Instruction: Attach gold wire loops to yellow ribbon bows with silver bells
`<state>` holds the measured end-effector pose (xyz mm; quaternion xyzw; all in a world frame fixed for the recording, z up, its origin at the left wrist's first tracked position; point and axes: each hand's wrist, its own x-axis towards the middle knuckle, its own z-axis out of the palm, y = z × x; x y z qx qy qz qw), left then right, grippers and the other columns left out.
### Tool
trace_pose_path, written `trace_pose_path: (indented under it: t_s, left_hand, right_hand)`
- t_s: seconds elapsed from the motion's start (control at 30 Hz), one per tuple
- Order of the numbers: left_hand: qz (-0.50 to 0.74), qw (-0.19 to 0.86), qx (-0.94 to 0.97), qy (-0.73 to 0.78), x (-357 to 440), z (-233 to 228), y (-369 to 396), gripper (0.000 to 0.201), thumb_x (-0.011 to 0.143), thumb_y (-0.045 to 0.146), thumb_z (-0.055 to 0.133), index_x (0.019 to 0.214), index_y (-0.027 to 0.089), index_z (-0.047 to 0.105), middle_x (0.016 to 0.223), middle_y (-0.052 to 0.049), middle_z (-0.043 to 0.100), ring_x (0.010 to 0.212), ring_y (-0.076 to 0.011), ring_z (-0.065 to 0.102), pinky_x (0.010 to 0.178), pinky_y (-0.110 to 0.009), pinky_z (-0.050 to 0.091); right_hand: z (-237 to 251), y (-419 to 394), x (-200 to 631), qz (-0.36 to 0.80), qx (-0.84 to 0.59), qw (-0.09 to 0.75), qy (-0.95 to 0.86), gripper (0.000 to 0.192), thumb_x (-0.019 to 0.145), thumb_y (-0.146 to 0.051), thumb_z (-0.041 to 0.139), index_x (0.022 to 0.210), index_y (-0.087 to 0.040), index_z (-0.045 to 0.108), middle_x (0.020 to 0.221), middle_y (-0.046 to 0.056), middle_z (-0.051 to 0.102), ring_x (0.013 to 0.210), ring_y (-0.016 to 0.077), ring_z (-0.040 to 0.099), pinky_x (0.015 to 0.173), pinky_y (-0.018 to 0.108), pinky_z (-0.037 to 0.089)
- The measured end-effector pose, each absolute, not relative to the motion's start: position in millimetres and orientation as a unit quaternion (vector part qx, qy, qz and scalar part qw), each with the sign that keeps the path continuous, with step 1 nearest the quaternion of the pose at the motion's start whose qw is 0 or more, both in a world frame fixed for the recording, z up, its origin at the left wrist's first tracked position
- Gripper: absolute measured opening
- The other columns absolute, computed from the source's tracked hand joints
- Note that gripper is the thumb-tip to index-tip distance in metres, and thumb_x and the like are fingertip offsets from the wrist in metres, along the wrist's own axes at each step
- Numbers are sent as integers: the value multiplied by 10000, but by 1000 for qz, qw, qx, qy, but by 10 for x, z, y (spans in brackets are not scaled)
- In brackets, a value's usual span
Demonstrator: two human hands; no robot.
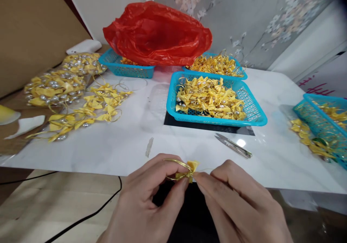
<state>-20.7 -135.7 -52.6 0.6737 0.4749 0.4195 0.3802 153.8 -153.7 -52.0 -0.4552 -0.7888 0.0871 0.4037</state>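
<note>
Pinching a small yellow ribbon bow (191, 169) between both hands at the near edge of the white surface (130, 145) — my left hand (148, 203) and right hand (238, 203) meet at its knot, fingers closed narrowly on it. A thin gold loop (173, 161) arcs out of the bow toward my left, so the long axis runs roughly left to right; the folded satin-like wings stand up above the fingertips. Red handwriting shows on a white sheet (322, 87) at far right, too cut off to read. Metal thread snips (233, 146) lie just beyond my right hand, blades pointing left. Behind them a turquoise perforated plastic basket (252, 109) holds a heap of matching bows. More bows with silvery beads (54, 91) lie loose at left — a crumpled red plastic bag (157, 33) sits farther back.
</note>
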Motion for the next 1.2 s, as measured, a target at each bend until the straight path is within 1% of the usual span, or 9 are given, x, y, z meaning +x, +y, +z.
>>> trace_pose_path:
  t_s: [0.1, 0.23, 0.37, 0.43, 0.63, 0.87, 1.07, 1.2]
  left_hand:
    - [422, 393, 665, 475, -212, -520, -1358, 265, 846, 33, 600, 905, 286, 655, 929, 44, 697, 809, -100, 688, 698, -141, 552]
    - [430, 437, 635, 469, -196, -487, -1334, 269, 829, 31, 601, 867, 286, 678, 856, 63, 713, 739, -86, 689, 663, -115, 560]
    - [437, 460, 613, 471, -185, -461, -1315, 281, 810, 30, 612, 849, 294, 699, 836, 72, 729, 722, -84, 699, 665, -105, 568]
    - [438, 461, 612, 470, -187, -458, -1317, 293, 811, 26, 610, 855, 299, 706, 836, 73, 730, 726, -83, 700, 668, -101, 567]
    - [432, 452, 622, 470, -193, -471, -1327, 286, 825, 30, 604, 876, 295, 695, 862, 75, 722, 745, -77, 693, 681, -98, 560]
    - [425, 450, 618, 485, -196, -476, -1339, 238, 827, 56, 610, 847, 279, 689, 844, 71, 720, 730, -81, 693, 666, -106, 556]
    - [422, 455, 614, 489, -190, -492, -1318, 211, 837, 77, 614, 853, 274, 686, 854, 63, 723, 737, -92, 697, 666, -118, 560]
    - [427, 462, 607, 486, -178, -490, -1317, 230, 835, 76, 621, 863, 293, 692, 855, 74, 724, 748, -90, 696, 680, -113, 560]
  right_hand:
    - [-515, -1545, 1534, 103, -457, 402, -787, 229, 901, 6, 529, 957, -137, 699, 716, 43, 542, 612, 149, 517, 492, 261, 456]
    - [-530, -1581, 1512, 138, -481, 408, -764, 214, 900, -5, 571, 981, -165, 688, 726, 30, 539, 611, 131, 505, 507, 245, 460]
    - [-552, -1611, 1467, 145, -504, 426, -737, 307, 904, -9, 567, 1081, -223, 698, 746, 18, 541, 597, 115, 512, 509, 226, 462]
    - [-558, -1613, 1449, 143, -506, 432, -732, 336, 905, -9, 557, 1115, -230, 698, 740, 15, 535, 588, 113, 513, 505, 225, 457]
    - [-548, -1594, 1467, 127, -493, 426, -748, 241, 883, 6, 583, 1011, -177, 673, 719, 15, 514, 576, 105, 477, 474, 212, 429]
    - [-535, -1560, 1520, 118, -468, 409, -774, 214, 892, 8, 572, 977, -167, 660, 718, 31, 510, 581, 126, 476, 453, 237, 403]
    - [-590, -1541, 1522, 90, -451, 407, -789, 248, 876, 20, 602, 1069, -128, 651, 724, 42, 515, 598, 139, 475, 461, 258, 421]
    - [-621, -1587, 1466, 105, -475, 414, -770, 260, 896, 13, 567, 1082, -151, 647, 736, 42, 508, 617, 150, 492, 494, 270, 454]
